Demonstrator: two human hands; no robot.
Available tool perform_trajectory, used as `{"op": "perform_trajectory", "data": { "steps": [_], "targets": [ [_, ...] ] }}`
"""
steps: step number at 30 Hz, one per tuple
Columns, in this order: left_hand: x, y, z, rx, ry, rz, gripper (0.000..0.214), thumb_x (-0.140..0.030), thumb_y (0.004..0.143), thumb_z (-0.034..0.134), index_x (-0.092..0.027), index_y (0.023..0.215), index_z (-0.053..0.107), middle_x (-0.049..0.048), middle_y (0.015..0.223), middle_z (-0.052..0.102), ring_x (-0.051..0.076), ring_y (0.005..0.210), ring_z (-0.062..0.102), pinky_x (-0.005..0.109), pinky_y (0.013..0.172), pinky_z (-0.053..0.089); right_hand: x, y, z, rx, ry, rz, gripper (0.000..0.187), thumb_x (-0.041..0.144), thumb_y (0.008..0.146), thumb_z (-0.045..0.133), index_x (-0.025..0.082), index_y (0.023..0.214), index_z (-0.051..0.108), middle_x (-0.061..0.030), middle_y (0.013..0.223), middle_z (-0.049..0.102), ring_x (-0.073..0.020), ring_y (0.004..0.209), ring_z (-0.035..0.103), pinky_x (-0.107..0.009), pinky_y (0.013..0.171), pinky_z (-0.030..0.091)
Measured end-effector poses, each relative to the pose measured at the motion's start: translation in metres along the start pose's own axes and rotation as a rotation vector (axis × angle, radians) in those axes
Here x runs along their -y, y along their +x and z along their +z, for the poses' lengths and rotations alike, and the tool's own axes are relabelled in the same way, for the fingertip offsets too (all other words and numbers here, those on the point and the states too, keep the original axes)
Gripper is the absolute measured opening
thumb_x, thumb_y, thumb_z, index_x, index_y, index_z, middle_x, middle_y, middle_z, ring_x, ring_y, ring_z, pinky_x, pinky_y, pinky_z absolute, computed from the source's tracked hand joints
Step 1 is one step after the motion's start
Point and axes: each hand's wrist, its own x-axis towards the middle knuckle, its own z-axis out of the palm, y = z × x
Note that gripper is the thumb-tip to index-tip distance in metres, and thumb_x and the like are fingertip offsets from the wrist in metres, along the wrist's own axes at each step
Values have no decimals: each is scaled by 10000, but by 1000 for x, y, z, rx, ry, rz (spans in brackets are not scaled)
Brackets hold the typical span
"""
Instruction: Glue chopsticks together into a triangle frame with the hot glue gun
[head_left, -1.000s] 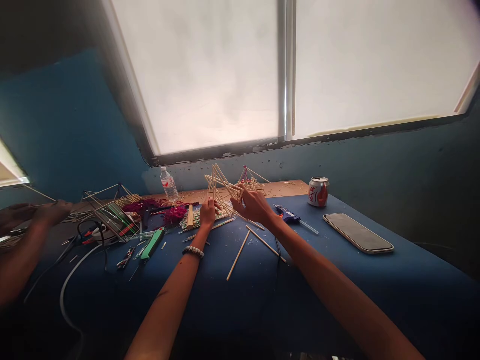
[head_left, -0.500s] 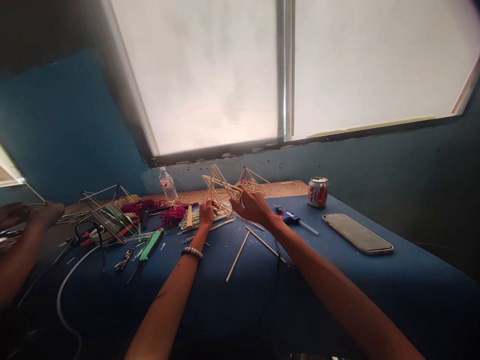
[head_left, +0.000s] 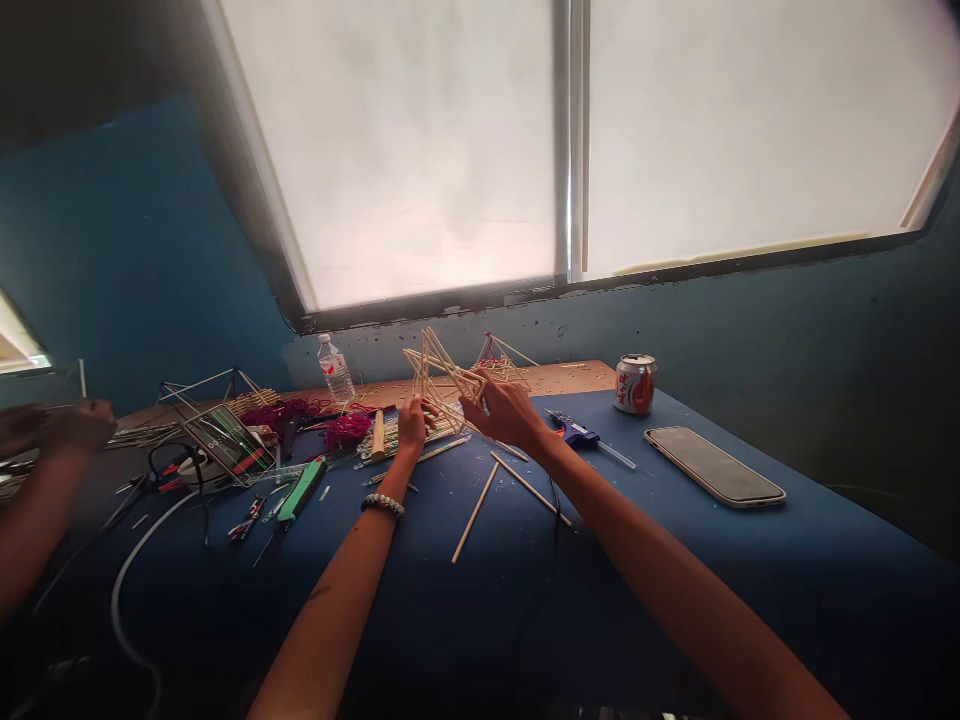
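Observation:
Between my hands is a frame of thin wooden sticks [head_left: 442, 372], joined into angular, star-like shapes and raised above the table. My left hand [head_left: 412, 425], with a beaded bracelet on the wrist, is closed on its lower left side. At its right side my right hand [head_left: 507, 410] pinches the sticks; some fingertips are hidden behind them. Below lie two loose wooden sticks [head_left: 474, 515] on the blue tabletop. Just right of my right hand rests a blue glue gun [head_left: 576, 432] with a clear glue stick in its back.
A drink can [head_left: 636, 384] and a phone [head_left: 714, 467] are at the right. Behind stands a plastic bottle [head_left: 336, 370]. To the left are dark red yarn [head_left: 346, 431], a green-handled tool [head_left: 302, 491], cables and a propped phone [head_left: 231, 444]. A co-worker's hands [head_left: 82, 425] work at far left.
My hands and the stick frame stay almost in place. At far left the co-worker's hands have shifted slightly left, and the stick there now points more upright.

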Motion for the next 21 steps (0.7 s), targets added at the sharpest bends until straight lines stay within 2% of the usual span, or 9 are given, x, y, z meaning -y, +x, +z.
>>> {"op": "perform_trajectory", "data": {
  "steps": [4,10,21],
  "targets": [
    [-1,0,0,14,-12,1,314,-463,891,380,-201,748,476,12,663,605,97,408,505,221,391,340,0,0,0,-1,-1,-8,371,355,957,448,119,1229,542,-62,826,736,-190,689,670,-261,580,279],
    [-1,0,1,28,-38,-1,311,-492,879,404,-204,785,473,-8,661,589,92,400,496,219,379,326,0,0,-1,-2,11,-3,360,346,955,459,120,1222,542,-33,733,714,-178,644,658,-253,577,279],
    [-2,0,1,53,-93,9,359,-562,854,450,-208,795,465,-14,651,599,82,389,481,201,367,299,0,1,1,-12,20,-20,345,346,968,437,135,1214,556,-49,778,713,-180,671,659,-256,583,304]
  ]
}}
